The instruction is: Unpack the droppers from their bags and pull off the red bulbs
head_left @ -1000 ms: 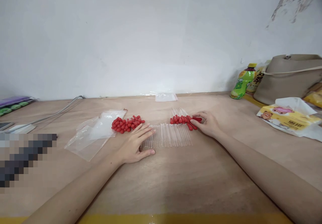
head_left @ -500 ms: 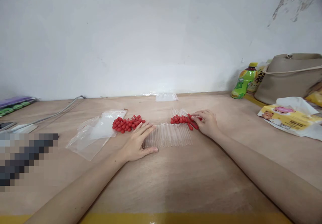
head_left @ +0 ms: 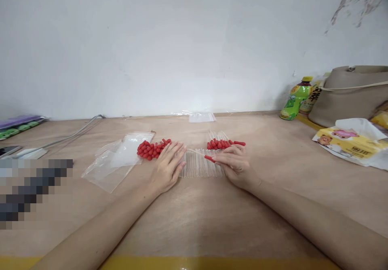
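A row of clear thin tubes [head_left: 201, 167] lies side by side between the hands. My left hand [head_left: 168, 167] rests over the left end of the row, its fingers stretched out beside a pile of red-tipped sticks [head_left: 148, 150]. Pinched in my right hand [head_left: 235, 163] is a thin stick with a red end [head_left: 209, 158], slanting over the tubes, its pale end near my left fingertips. Just behind the tubes lies a second group of red-tipped sticks [head_left: 220, 144], their pale shafts pointing back.
Clear plastic bags [head_left: 112, 167] lie to the left, and a small bag [head_left: 201, 117] sits by the wall. A grey cable [head_left: 72, 134] runs at the far left. On the right are a green bottle [head_left: 295, 100], a beige bag [head_left: 351, 96] and a yellow wrapper [head_left: 348, 140].
My right hand has moved left and nearer from the right group of red tips, carrying one red-ended stick over the tubes. My left thumb has drawn closer to its fingers.
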Motion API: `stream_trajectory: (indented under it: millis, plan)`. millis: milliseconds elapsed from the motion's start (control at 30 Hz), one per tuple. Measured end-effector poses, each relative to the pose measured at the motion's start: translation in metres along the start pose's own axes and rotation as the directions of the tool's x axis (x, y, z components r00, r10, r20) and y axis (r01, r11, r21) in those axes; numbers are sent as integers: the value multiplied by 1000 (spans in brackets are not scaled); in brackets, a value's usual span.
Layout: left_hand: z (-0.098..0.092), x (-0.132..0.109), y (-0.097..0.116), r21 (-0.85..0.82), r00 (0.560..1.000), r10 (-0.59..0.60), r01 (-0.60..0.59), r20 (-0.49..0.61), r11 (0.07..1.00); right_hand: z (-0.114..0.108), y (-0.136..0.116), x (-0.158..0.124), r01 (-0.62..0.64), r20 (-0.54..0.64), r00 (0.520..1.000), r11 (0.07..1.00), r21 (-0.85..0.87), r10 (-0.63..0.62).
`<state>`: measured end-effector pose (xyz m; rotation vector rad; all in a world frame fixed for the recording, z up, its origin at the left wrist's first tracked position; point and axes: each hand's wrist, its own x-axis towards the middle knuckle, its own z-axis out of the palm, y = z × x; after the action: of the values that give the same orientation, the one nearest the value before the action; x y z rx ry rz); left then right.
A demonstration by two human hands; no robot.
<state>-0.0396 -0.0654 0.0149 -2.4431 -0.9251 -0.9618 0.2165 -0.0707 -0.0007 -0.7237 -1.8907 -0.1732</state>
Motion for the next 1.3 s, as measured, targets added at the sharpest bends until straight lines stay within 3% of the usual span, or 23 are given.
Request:
stream_trajectory:
  millis: [267,367,600,967,1300]
  plan:
    - [1,8,12,36,970,223,-221,-98,975,3,-20,3,86,73,993,993,86,-92]
    - [2,9,18,61,963,247,-242,-108,968,1,-22,4,71,131,989,997,1,-71]
    - [5,10,28,124,941,334,-326,-46,937,6,-26,5,224,185,964,958,-178,-191]
    - [7,10,30,-21,942,335,-335,-11,942,13,-23,3,341,178,926,940,-25,-332]
    - [6,6,28,-109,944,327,-329,-42,938,5,-21,3,462,206,874,884,-71,-440]
